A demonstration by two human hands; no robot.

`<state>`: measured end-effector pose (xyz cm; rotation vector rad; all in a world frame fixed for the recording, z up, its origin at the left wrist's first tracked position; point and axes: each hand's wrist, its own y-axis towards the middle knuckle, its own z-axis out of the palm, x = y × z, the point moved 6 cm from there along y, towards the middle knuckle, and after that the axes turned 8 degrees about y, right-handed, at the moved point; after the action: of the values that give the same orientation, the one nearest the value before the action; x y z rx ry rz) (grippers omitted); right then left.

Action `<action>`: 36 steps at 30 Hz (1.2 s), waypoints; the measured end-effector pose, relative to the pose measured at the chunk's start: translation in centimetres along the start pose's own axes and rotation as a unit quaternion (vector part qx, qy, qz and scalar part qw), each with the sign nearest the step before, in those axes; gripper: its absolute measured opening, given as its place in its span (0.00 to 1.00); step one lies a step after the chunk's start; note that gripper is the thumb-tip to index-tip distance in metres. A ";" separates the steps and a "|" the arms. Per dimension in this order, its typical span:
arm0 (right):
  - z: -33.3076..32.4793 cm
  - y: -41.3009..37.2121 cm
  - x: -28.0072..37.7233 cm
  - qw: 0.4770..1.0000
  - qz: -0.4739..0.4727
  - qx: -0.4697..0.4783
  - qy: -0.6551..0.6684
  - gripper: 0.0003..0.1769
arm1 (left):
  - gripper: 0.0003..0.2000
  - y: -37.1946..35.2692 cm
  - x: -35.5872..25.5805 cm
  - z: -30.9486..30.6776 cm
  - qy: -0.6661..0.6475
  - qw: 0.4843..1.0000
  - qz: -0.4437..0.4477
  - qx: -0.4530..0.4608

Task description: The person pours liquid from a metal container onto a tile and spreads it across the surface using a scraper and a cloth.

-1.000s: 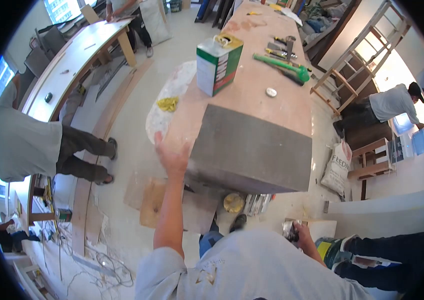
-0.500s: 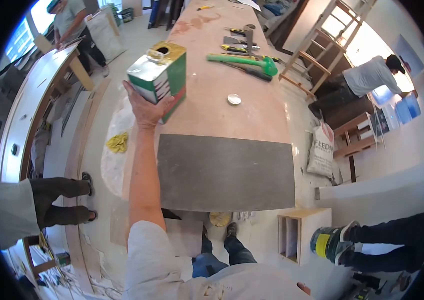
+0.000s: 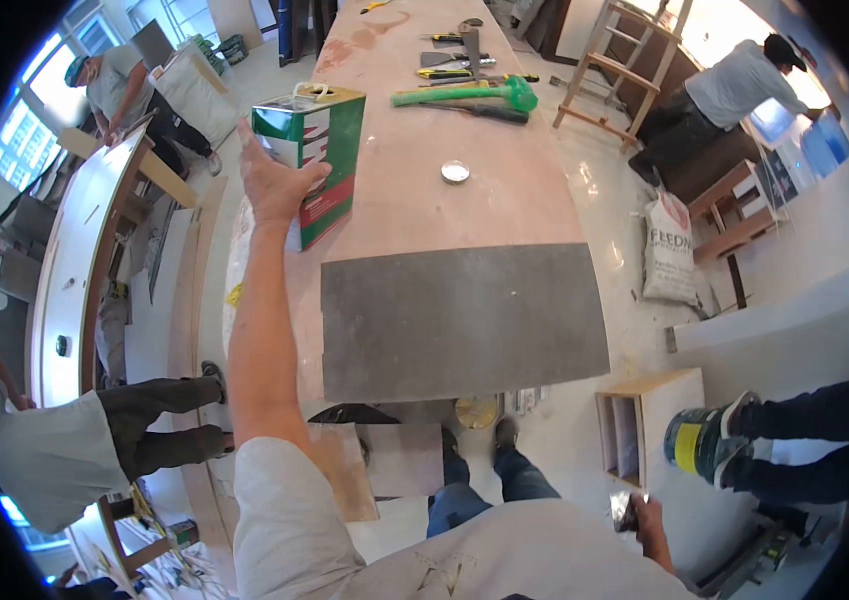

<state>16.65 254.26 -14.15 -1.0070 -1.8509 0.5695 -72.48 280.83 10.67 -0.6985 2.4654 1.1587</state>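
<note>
My left hand (image 3: 280,185) is closed around the near side of a rectangular metal can (image 3: 340,150) in green, white and red. The can is over the left side of the long work table (image 3: 405,215), with a pale handle on top. Low at the right, beside my body, my right hand (image 3: 652,525) is closed on a small silvery object (image 3: 625,510) whose kind I cannot tell. A dark grey rectangular sheet (image 3: 465,325) lies at the near end of the table. Beyond it sits a round white lid (image 3: 456,173).
A green-headed hammer (image 3: 515,94) and several scrapers and knives lie farther up the table. Co-workers stand at the left bench (image 3: 65,290) and at the right. A stepladder (image 3: 630,70), a white sack (image 3: 669,250) and an open wooden box (image 3: 645,420) are on the right.
The can now shows more of its side and less of its top, still in my left hand. My right hand has come into view with a small silvery object. The camera view has shifted.
</note>
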 end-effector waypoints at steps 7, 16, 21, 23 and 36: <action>5.2 4.2 -0.4 0.993 -0.072 0.091 0.011 0.21 | 0.65 -5.3 -8.6 -9.6 0.040 0.976 0.108 0.185; 2.2 9.6 -12.6 0.998 0.034 0.043 0.010 0.25 | 0.65 -13.9 -16.0 -12.7 0.050 0.900 0.150 0.405; 2.8 9.4 -13.2 0.998 0.036 0.060 0.000 0.25 | 0.65 -16.3 -17.9 -12.1 0.080 0.869 0.181 0.453; 3.3 9.5 -13.2 0.998 0.017 0.058 -0.002 0.25 | 0.64 -17.0 -18.5 -11.6 0.087 0.862 0.212 0.453; 3.2 9.3 -14.3 0.999 0.003 0.046 0.024 0.27 | 0.65 -17.5 -19.8 -12.1 0.024 0.901 0.168 0.400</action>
<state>21.00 247.71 -29.62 -0.9565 -1.7637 0.6228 -47.37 267.47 16.79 -0.0565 2.8238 0.1196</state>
